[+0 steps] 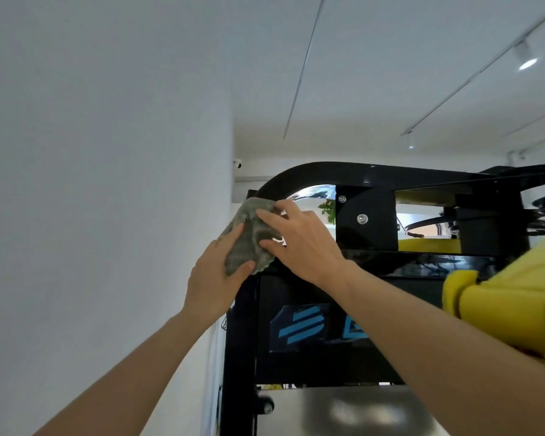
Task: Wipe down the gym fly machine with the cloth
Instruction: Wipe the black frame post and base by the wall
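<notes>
The black fly machine (365,215) rises in front of me, its curved top frame reaching from centre to the right edge. A crumpled grey cloth (249,240) lies against the curved upper left corner of the frame. My left hand (216,278) grips the cloth from below and the left, thumb over its lower edge. My right hand (299,240) presses on the cloth from the right, fingers spread across it. Both arms are raised overhead.
A white wall (107,184) stands close on the left, next to the machine's upright. A yellow sleeve (510,294) fills the right side. A dark panel with blue logos (299,328) sits below the hands, a shiny metal plate (343,410) under it. Ceiling track lights run above.
</notes>
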### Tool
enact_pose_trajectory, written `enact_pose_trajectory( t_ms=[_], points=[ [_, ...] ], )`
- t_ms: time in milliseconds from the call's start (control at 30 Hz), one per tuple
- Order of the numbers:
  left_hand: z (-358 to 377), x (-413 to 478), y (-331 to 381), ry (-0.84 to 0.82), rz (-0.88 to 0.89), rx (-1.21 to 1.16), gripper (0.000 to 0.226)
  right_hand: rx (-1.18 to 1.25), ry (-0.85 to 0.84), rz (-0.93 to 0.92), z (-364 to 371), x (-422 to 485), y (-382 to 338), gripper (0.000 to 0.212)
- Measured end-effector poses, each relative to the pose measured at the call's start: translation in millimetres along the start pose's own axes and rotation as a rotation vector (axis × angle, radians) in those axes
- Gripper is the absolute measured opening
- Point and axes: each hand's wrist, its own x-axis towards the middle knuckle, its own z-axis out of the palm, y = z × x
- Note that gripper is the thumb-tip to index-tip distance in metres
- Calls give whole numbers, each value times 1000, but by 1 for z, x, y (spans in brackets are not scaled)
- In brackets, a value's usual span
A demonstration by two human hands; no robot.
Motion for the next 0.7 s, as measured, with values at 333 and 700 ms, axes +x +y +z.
enact_pose_trajectory(
  t_ms=[333,700],
  points=[
    [6,10,17,82,519,540,50,-27,174,317,9,-52,21,20],
    [66,43,75,-358,535,487,56,88,296,1017,-1,-92,52,24]
  ],
)
